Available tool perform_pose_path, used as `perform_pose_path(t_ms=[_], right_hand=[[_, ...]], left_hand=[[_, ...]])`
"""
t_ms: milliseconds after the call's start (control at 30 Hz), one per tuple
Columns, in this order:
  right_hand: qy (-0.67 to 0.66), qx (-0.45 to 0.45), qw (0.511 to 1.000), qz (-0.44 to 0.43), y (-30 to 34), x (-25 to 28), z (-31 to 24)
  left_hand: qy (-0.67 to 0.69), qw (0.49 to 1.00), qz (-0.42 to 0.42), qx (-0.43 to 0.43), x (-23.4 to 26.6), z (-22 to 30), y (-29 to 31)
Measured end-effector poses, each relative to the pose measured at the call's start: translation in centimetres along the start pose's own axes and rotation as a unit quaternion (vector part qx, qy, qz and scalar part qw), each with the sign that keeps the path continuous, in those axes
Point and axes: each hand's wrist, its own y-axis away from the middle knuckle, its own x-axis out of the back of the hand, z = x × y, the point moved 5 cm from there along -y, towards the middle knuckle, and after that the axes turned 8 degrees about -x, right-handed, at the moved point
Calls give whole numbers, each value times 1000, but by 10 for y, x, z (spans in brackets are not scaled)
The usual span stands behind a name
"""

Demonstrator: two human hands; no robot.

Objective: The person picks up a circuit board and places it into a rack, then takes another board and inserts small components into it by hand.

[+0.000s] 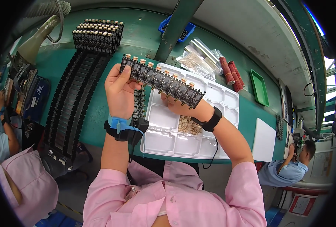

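Pink sleeves lie closest to the lens, at the lower edge, and from them our two bare forearms rise toward a green workbench (100, 109).

We hold a long black strip of small components (161, 81), each topped with a tan cap, raised above the bench and slanting from upper left down to lower right. Our left hand (119, 90) grips its upper left end: the thumb presses the near face of the strip and the other fingers wrap behind it, clamped on that end. Our right hand (181, 107) sits beneath the lower right half of the strip, mostly hidden by it; its fingers reach up to the underside, but we cannot tell whether they are closed on it or only touching. The left wrist wears a blue strap (118, 123) with a coiled cord, and the right wrist a black band (212, 120).

Directly under the strip lies a white compartment tray (164, 142). One of its lower middle compartments holds a heap of small tan parts (190, 126), just beside our right wrist.

Further left, long rows of black strips (75, 102) run side by side down the bench, and more capped strips are stacked (98, 34) at its far edge. Beyond the tray lie clear plastic bags (198, 58), red cylinders (231, 75), a blue bin (168, 25) and a green tray (259, 87). A white sheet (264, 140) lies at the right of the tray.

Another person in pink (20, 181) sits at our left, and one in blue (285, 170) at lower right.
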Motion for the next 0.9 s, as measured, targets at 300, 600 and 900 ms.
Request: perform_pose_path(t_ms=[300,600,900], right_hand=[[-138,-152,953,-223,6,-9,18],[-129,-105,977,-136,3,3,8],[-178,-156,958,-162,7,5,18]], left_hand=[[3,1000,6,-1,1,-1,1],[3,1000,-1,-1,2,0,0],[-6,1000,2,1,2,0,1]])
